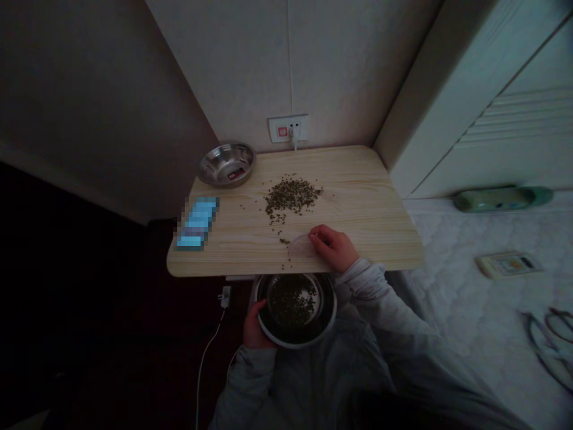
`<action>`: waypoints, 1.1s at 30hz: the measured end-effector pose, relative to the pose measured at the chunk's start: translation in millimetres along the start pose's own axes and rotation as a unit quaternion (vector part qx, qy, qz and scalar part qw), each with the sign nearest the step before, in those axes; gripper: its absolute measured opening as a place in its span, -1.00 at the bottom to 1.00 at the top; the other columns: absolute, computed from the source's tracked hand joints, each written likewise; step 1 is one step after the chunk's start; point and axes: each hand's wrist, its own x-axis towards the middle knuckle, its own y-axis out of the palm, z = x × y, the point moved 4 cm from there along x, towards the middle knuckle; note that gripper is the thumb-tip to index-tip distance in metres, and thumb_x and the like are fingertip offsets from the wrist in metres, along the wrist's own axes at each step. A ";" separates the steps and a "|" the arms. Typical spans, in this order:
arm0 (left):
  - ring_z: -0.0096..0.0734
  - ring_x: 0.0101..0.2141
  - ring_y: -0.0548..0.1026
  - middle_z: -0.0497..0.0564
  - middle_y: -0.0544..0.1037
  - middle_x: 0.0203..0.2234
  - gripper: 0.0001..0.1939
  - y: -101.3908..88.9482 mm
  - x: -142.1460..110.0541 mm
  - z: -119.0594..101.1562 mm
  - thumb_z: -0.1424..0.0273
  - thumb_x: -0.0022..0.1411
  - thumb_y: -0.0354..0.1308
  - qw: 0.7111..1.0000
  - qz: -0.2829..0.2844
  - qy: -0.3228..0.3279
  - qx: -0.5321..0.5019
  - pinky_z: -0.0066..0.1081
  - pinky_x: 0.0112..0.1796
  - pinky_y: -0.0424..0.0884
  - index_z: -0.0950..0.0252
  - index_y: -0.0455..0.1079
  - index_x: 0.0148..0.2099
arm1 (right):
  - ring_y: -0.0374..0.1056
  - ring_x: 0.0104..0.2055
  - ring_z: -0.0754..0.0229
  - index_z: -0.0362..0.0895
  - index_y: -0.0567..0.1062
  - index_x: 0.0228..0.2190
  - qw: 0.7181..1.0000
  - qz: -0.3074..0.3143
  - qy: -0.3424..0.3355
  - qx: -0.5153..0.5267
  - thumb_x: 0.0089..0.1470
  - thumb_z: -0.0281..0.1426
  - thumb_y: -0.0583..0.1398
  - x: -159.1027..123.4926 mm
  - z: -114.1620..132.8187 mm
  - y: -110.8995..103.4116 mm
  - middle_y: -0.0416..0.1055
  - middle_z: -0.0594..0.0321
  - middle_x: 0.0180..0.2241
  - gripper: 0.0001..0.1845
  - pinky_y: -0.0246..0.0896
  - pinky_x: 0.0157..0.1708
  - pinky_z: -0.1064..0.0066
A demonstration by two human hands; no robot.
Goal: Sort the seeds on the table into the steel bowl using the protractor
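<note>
My left hand [257, 325] grips the rim of a dark-lined steel bowl [324, 310] below the near edge of the pale wooden board [358, 239]. Small dark green grains, perhaps seeds or beans, lie inside the bowl. My right hand [333, 248] rests on the board and pinches a thin translucent curved piece [299, 246], possibly plastic, against the wood. Just beyond it spreads a loose pile of the same grains [292, 196], with strays scattered nearby.
A shallow steel dish [227, 164] sits at the board's far left corner. A blurred blue object [197, 223] lies on the left. Behind the board is a wall socket [289, 128] with a plugged-in cable. Scissors [550, 346] lie on the bedding to the right.
</note>
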 end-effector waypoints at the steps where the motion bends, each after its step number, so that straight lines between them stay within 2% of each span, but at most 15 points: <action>1: -0.11 -0.26 0.42 0.14 0.54 -0.57 -0.79 0.3 0.0 0.0 0.50 -0.05 -0.02 1.000 0.002 0.002 0.002 -0.20 -0.21 0.29 0.38 0.43 -0.56 | 0.15 -0.57 0.34 -0.13 0.32 -0.44 1.000 0.000 -0.004 -0.010 -0.01 -0.28 -0.04 0.0 -0.2 0.3 0.25 0.34 -0.65 -0.77 0.02 -0.53 0.52; 7: -0.13 -0.32 0.44 0.13 0.53 -0.62 -0.79 -0.6 0.6 0.0 0.51 -0.06 -0.01 1.000 -0.005 0.006 0.004 -0.22 -0.23 0.30 0.37 0.42 -0.61 | 0.15 -0.53 0.31 -0.13 0.35 -0.45 0.999 0.013 -0.010 -0.042 -0.02 -0.28 -0.03 0.4 -0.3 1.8 0.28 0.30 -0.63 -0.76 0.02 -0.50 0.50; 15: -0.14 -0.29 0.43 0.13 0.53 -0.62 -0.78 -0.9 1.1 1.3 0.50 -0.06 -0.01 1.000 -0.007 -0.004 -0.003 -0.25 -0.21 0.29 0.38 0.43 -0.60 | 0.17 -0.51 0.30 -0.15 0.35 -0.47 0.998 0.024 -0.020 -0.047 -0.02 -0.29 -0.03 0.3 1.8 1.3 0.31 0.27 -0.58 -0.77 0.03 -0.47 0.49; 22: -0.13 -0.28 0.43 0.18 0.54 -0.56 -0.77 0.2 0.9 2.6 0.49 -0.04 -0.02 1.000 0.012 -0.017 -0.006 -0.28 -0.21 0.29 0.41 0.43 -0.59 | 0.18 -0.52 0.29 -0.14 0.38 -0.40 0.997 0.011 -0.029 -0.071 -0.02 -0.26 -0.03 1.3 3.3 2.6 0.33 0.26 -0.60 -0.72 0.05 -0.45 0.47; 25: -0.14 -0.30 0.44 0.18 0.54 -0.56 -0.77 0.5 0.0 3.0 0.49 -0.03 -0.02 1.000 0.005 -0.021 -0.008 -0.29 -0.22 0.29 0.45 0.44 -0.55 | 0.19 -0.51 0.30 -0.15 0.38 -0.40 0.998 0.001 -0.022 -0.063 -0.03 -0.26 -0.02 1.3 2.9 2.9 0.33 0.26 -0.58 -0.73 0.06 -0.44 0.47; 29: -0.14 -0.35 0.46 0.15 0.53 -0.62 -0.77 -0.3 -1.1 1.4 0.51 -0.04 -0.02 1.000 -0.026 -0.002 -0.004 -0.26 -0.24 0.31 0.45 0.43 -0.58 | 0.16 -0.57 0.33 -0.15 0.35 -0.44 1.000 -0.020 0.008 -0.007 -0.04 -0.27 0.00 0.2 -0.5 1.3 0.27 0.31 -0.63 -0.77 0.04 -0.53 0.51; 33: -0.14 -0.38 0.46 0.15 0.53 -0.62 -0.78 0.3 -2.4 0.2 0.52 -0.04 -0.02 0.999 -0.031 0.011 -0.007 -0.24 -0.26 0.32 0.45 0.42 -0.59 | 0.10 -0.64 0.38 -0.14 0.29 -0.48 0.989 -0.067 0.052 0.119 -0.05 -0.27 0.01 -0.4 -9.6 -2.9 0.18 0.38 -0.70 -0.80 0.01 -0.60 0.54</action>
